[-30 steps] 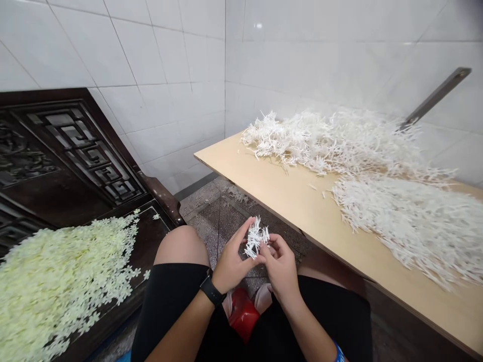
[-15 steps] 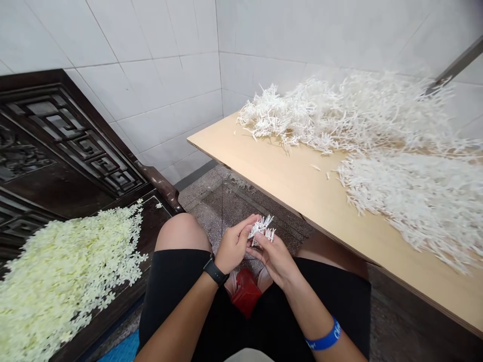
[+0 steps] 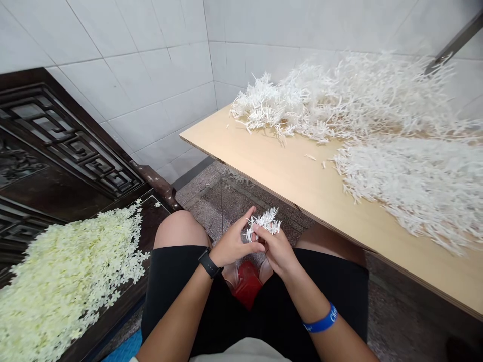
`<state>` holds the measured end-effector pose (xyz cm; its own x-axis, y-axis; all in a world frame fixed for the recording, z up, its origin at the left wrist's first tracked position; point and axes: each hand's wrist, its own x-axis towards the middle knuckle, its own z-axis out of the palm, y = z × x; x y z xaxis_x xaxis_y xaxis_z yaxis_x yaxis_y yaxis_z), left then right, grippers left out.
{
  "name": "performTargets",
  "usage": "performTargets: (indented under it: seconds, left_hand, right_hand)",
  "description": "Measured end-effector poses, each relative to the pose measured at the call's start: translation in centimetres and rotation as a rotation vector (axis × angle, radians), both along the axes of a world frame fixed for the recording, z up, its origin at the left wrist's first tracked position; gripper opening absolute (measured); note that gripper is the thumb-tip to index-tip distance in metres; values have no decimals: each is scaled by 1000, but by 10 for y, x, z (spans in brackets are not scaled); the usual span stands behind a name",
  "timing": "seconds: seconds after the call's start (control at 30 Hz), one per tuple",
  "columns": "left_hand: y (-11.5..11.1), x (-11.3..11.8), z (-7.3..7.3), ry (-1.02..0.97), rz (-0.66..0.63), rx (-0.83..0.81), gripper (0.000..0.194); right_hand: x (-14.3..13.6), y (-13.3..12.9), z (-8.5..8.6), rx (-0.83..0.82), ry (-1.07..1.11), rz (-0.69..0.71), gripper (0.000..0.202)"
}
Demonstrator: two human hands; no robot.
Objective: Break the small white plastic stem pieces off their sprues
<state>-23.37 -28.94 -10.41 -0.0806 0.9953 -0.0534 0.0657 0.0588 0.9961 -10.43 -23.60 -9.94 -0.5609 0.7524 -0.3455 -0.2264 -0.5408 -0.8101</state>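
Note:
A small bunch of white, thin-branched plastic sprigs (image 3: 267, 220) is pinched in my right hand (image 3: 278, 249), above my lap. My left hand (image 3: 236, 241) is beside it, with thumb and forefinger spread apart. The left thumb tip is close to the right fingers; whether they touch I cannot tell. On the wooden board to the right lie a loose, tangled heap of white sprigs (image 3: 347, 103) at the back and a flatter pile of white sprigs (image 3: 418, 186) nearer me.
At my left, a heap of pale yellow-green artificial flowers (image 3: 71, 271) covers a dark carved wooden bench (image 3: 151, 221). The light wooden tabletop (image 3: 241, 151) has its edge by my right knee. Tiled walls (image 3: 162, 90) meet ahead. A red object (image 3: 247, 284) is between my feet.
My left fingers have opened away from the white sprigs, which stay in my right hand. The view has shifted slightly.

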Motion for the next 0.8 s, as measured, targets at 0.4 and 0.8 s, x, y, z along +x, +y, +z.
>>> performTargets:
  seconds: [0.4,0.8]
  left_hand:
    - [2,2,-10,146,-74,-1,108]
    - [5,7,1,-385,18,-134,58]
  right_hand:
    - [0,-1,-12,33,-45,-122,29]
    - [0,-1,-21,383,-82,201,40]
